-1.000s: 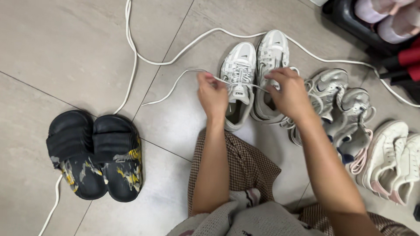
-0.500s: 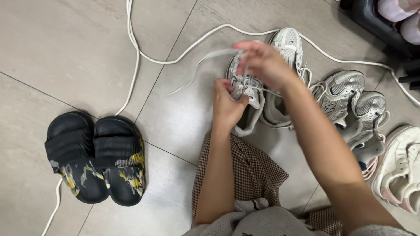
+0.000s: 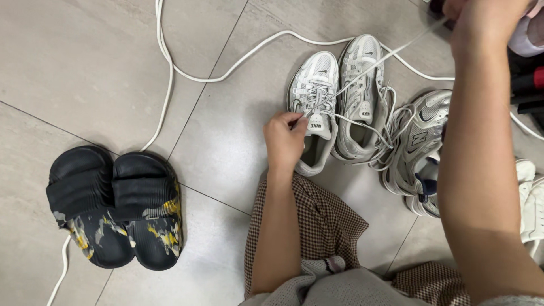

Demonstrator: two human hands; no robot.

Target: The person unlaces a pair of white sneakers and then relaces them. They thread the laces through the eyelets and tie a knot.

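— Right hand [image 3: 487, 22] up at the top edge of the view, closed around the far end of a white shoelace [image 3: 374, 62], drawn taut on a slant; left hand [image 3: 285, 136] low, fingers pinched shut on the lace's near end at the tongue of the white sneaker [image 3: 313, 107]

— And around that shoe?

— Largest first: grey tiled floor [image 3: 85, 62], wide and bare to the left; then a pair of black slides [image 3: 116, 207] with yellow-splashed toes, well apart from the hands; its partner sneaker [image 3: 360, 96] touching on the right; a silver-grey trainer [image 3: 419, 147] just beside that; a white cable [image 3: 226, 65] looping over the tiles behind

— Handling, by the look?

— Lace thin, limp, probably light and a bit slippery; best pinched near the tip or hard by the eyelets. Shoe soft-sided, likely to shift under a strong pull; steadied best at the tongue or heel

— Room?

— Plenty leftward; crowded right, with loose laces of the neighbouring shoes easy to snag, and a checked trouser leg [image 3: 317, 226] close beneath the left forearm
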